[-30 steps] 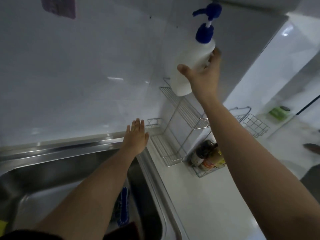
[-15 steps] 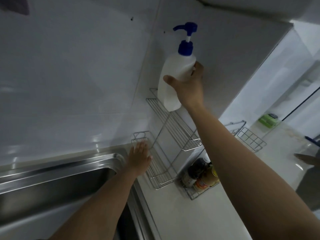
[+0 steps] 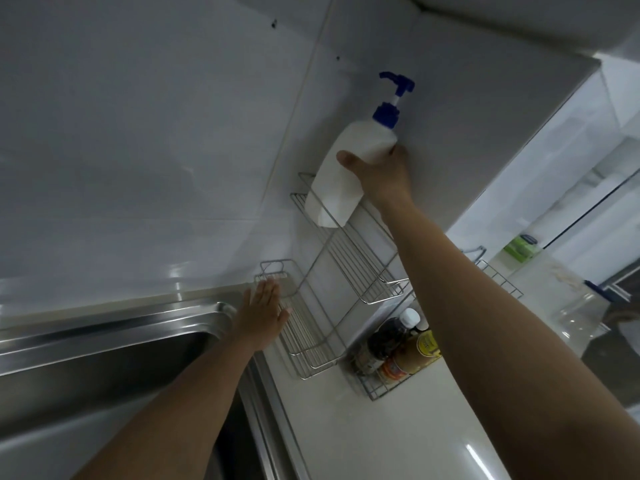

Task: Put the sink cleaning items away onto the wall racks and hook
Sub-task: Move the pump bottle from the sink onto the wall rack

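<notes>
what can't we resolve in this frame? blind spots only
- Pump bottle base, head view: upper rack wires cross it; resting or just above, unclear.
- Right hand fingers: behind the bottle.
- Left hand against lower rack: touching or hovering, unclear.
- Sink basin: hidden by the left forearm and frame edge.
- Condiment bottles labels: too small, partly behind the right arm.

pump bottle: white with a blue pump top; leaning a bit; bottom in the top wire rack on the wall | lower wire rack: bare
</notes>
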A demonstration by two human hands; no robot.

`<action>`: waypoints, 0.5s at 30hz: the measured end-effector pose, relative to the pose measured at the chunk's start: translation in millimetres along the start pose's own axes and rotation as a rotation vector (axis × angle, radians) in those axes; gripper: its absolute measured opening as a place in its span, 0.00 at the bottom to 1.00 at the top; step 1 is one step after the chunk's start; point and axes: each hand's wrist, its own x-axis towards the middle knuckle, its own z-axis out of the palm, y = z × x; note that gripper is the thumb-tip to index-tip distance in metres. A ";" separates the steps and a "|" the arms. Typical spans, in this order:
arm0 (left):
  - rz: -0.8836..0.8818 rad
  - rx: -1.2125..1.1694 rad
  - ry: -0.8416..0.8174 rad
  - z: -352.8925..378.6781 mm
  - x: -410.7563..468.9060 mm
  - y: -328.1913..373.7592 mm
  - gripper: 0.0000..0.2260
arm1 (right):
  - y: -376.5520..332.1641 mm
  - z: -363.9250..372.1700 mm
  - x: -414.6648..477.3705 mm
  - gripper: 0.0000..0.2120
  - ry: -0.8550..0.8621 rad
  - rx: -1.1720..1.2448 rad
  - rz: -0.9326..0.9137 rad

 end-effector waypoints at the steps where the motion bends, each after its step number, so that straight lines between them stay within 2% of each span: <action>1: 0.003 0.000 0.009 1.2 0.7 -0.6 0.29 | 0.3 2.9 2.0 0.45 0.005 0.009 0.006; 7: 0.015 0.002 0.030 5.4 2.6 -5.7 0.30 | 2.3 21.9 10.3 0.45 0.028 0.111 0.023; 15: -0.003 -0.014 -0.011 -0.7 1.6 -2.6 0.30 | 5.2 33.6 12.7 0.45 0.080 0.130 0.013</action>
